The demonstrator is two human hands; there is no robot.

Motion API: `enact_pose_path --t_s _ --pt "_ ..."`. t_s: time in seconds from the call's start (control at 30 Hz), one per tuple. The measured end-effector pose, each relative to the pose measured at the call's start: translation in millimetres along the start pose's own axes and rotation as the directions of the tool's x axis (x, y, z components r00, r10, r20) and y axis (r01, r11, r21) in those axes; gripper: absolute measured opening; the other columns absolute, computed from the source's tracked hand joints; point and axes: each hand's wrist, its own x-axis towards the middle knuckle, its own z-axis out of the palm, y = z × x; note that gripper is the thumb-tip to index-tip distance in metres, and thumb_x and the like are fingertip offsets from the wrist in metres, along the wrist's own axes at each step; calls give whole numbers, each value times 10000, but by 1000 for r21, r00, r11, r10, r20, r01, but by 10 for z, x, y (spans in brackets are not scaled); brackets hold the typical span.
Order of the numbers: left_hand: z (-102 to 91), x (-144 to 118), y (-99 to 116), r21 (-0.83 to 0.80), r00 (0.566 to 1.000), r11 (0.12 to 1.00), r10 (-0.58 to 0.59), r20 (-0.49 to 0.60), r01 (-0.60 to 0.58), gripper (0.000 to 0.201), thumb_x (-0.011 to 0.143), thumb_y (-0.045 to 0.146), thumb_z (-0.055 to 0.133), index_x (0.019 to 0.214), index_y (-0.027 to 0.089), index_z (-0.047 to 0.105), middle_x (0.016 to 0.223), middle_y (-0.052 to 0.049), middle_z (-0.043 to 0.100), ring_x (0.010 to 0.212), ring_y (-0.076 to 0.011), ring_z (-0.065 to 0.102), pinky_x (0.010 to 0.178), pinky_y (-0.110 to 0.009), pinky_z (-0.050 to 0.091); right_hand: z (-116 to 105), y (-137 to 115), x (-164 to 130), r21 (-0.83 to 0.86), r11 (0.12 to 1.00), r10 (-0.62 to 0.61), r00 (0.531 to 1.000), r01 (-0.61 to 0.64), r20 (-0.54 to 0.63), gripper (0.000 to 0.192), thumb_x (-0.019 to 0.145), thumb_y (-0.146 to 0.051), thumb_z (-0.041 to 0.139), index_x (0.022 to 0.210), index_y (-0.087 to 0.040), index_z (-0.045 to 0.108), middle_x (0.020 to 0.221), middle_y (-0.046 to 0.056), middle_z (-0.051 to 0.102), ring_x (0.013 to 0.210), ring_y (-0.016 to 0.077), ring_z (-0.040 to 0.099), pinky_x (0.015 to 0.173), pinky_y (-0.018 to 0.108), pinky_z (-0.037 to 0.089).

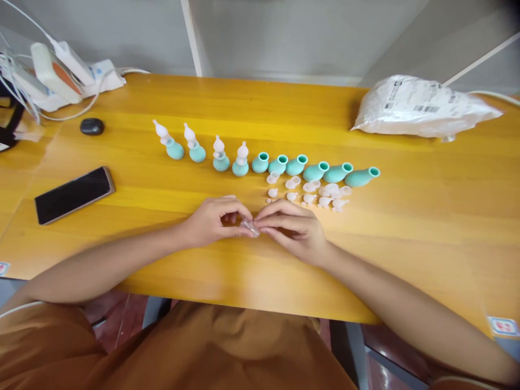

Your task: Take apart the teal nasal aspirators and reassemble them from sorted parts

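Observation:
Near the front of the table, my left hand (217, 221) pinches a small clear plastic piece (249, 227) between thumb and fingers. My right hand (296, 230) meets it from the other side, its fingertips closed on the same piece. Just beyond my right hand lie small translucent cups (293, 182) and pale pink nozzle tips (292, 196), with a few tiny parts among them. A row of open-necked teal squeeze bulbs (301, 165) stands or leans behind these. To their left are several assembled bulb aspirators (220, 157), pale tops on teal bulbs.
A phone (75, 196) lies at the left, with a black mouse (92, 127) behind it. Power strip, chargers and white cables (81, 81) crowd the back left corner. A white plastic package (422, 108) sits at the back right, near the grey partition (284, 38).

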Motion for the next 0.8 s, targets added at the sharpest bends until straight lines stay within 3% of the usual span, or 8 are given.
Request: enact_pose_path --t_s 0.4,0.67,0.8 --pt "-2 17 37 2 1000 1000 16 -13 -16 337 970 553 857 1008 219 826 830 4 720 727 -122 583 681 -248 435 -8 -2 -14 -41 999 -10 1000 11 29 332 1056 -61 708 1323 -231 806 1182 102 772 1053 212 756 895 355 655" --pt "2 21 51 -10 999 999 -39 -17 39 415 952 623 847 992 210 829 840 -11 733 702 -125 576 667 -257 438 -27 8 -11 -7 998 64 997 -64 34 267 1073 -132 701 1303 -241 783 1149 100 737 1007 222 739 825 351 643" --pt "-1 19 36 -31 998 998 -53 -22 52 424 953 618 849 1017 199 830 869 -24 758 705 -123 594 675 -254 456 -23 13 -38 -20 996 85 996 -84 24 349 1078 -126 673 1401 -250 725 1157 96 729 917 196 725 779 330 633"
